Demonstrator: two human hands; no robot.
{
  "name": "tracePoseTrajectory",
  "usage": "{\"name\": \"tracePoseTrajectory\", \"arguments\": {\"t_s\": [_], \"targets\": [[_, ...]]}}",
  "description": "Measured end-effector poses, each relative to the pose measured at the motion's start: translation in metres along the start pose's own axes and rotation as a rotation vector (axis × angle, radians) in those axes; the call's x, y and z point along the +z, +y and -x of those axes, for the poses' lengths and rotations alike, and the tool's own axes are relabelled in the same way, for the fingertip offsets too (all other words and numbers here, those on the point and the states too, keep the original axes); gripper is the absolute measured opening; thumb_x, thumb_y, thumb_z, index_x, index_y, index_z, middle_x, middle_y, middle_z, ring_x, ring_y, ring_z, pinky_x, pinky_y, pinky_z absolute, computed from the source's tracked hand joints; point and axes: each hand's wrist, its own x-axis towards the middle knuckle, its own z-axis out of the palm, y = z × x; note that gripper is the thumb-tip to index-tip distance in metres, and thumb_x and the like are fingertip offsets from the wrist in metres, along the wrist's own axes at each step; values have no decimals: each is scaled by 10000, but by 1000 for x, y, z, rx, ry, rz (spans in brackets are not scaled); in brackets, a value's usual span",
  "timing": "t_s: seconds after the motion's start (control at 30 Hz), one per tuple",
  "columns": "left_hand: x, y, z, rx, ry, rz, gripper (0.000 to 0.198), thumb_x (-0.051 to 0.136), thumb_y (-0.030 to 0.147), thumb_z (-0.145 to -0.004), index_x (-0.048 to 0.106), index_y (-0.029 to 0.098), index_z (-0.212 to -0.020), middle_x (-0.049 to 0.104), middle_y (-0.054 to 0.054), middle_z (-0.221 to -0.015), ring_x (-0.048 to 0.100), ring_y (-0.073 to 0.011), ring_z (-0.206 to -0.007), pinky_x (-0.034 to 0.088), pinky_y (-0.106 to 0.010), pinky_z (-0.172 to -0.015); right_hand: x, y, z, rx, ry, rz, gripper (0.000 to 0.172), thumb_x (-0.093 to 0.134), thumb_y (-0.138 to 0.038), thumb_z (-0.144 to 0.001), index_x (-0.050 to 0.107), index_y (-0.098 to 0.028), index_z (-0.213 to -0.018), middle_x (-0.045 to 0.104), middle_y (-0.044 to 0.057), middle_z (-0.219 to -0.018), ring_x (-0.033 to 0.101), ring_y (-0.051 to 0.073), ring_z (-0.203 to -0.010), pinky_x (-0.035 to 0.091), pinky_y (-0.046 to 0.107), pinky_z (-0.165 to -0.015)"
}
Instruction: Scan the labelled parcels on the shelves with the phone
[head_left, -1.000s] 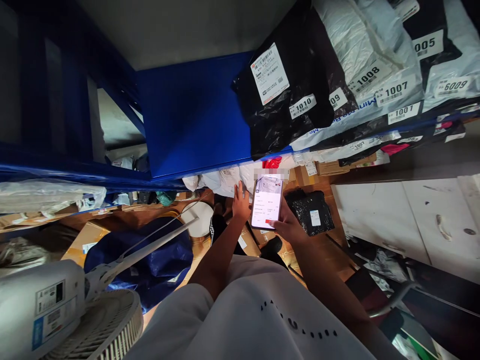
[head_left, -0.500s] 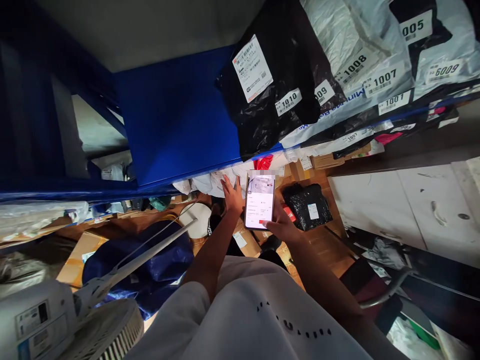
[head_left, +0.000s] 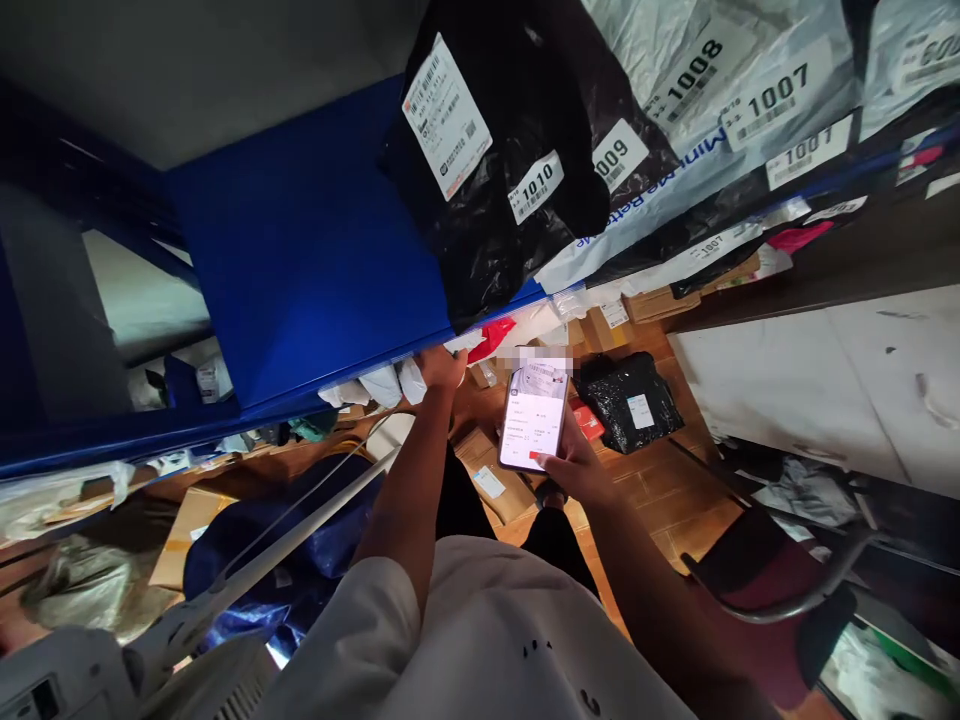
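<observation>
My right hand (head_left: 574, 460) is closed around a smartphone (head_left: 531, 425), its thumb by a red button on the lit screen. The screen shows a picture of a label above lines of text. My left hand (head_left: 444, 370) reaches to a row of white plastic parcels (head_left: 381, 384) just below the edge of the blue shelf (head_left: 322, 240). It touches these parcels, but its fingers are dark and mostly hidden, so their grip is unclear. Beside it lies a red parcel (head_left: 491, 338). Above hangs a black plastic parcel (head_left: 517, 130) with a 1010 label, over the shelf's front edge.
More numbered parcels (head_left: 780, 100) fill the shelf's right side. On the floor are a cardboard box (head_left: 499, 480), a black wrapped parcel (head_left: 626, 405) and a small red box (head_left: 587, 420). A chair (head_left: 750, 600) stands at right; a white fan (head_left: 67, 670) and blue sack (head_left: 300, 540) at left.
My left hand has moved away from beside the phone, leftward to the white parcels. The phone, still in my right hand, sits slightly further right. The view has shifted and turned a little.
</observation>
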Motion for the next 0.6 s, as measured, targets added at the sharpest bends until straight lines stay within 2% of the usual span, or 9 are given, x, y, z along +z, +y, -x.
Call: {"name": "tracePoseTrajectory", "arguments": {"t_s": [0.07,0.13,0.23,0.27,0.33,0.4,0.5,0.53,0.6], "targets": [[5,-3,-3,8,10,-9,576,664,374,-836,581,21,-1284,560,-278,-1389,486,-421,-1342,316,-510,-1195,-13,9,1,2,17,-21,832,805,-276,-751,391,-343,-1470,572,83,-1470,579,320,-1325,519,527,-1061],[12,-19,1,81,16,52,715,704,407,-808,496,46,-1389,542,-250,-1425,471,-387,-1371,313,-474,-1212,-29,22,1,-12,3,-51,861,814,-294,-759,366,-340,-1493,569,87,-1477,570,321,-1339,514,531,-1073],[21,-62,17,337,67,196,949,649,512,-843,197,88,-1561,367,-234,-1575,335,-295,-1494,265,-400,-1247,-57,49,-5,-5,-79,-100,877,797,-299,-798,321,-345,-1533,550,88,-1507,583,324,-1331,522,528,-1078],[23,-77,24,425,112,217,943,577,534,-886,114,93,-1579,263,-237,-1625,250,-272,-1536,227,-390,-1261,-67,60,-8,3,-110,-108,867,784,-296,-815,315,-345,-1542,549,89,-1510,589,329,-1324,529,528,-1071],[27,-99,36,521,261,199,814,461,514,-952,124,105,-1569,196,-239,-1641,176,-256,-1560,167,-410,-1276,-85,82,-13,8,-150,-110,838,760,-285,-841,316,-343,-1549,547,92,-1509,588,340,-1323,544,528,-1055],[32,-107,44,477,435,160,717,476,475,-963,230,87,-1514,291,-265,-1579,249,-266,-1531,182,-436,-1271,-98,103,-19,7,-162,-111,803,737,-262,-858,329,-354,-1544,543,87,-1506,589,345,-1320,566,523,-1024],[43,-103,34,289,659,184,795,594,478,-906,250,19,-1457,334,-320,-1514,312,-278,-1488,231,-430,-1254,-105,125,-26,13,-170,-133,767,725,-220,-858,371,-373,-1522,543,70,-1504,585,341,-1328,583,509,-1003],[46,-102,23,241,705,207,825,609,488,-889,243,8,-1451,318,-331,-1519,303,-284,-1490,229,-428,-1255,-104,129,-27,15,-169,-138,760,728,-208,-851,391,-374,-1511,553,63,-1496,585,337,-1330,580,507,-1013],[49,-107,-7,191,689,239,770,566,482,-902,251,30,-1440,304,-321,-1538,285,-289,-1497,207,-444,-1261,-100,133,-28,25,-167,-129,750,743,-188,-830,432,-365,-1489,589,60,-1457,595,337,-1316,566,513,-1038]]}}
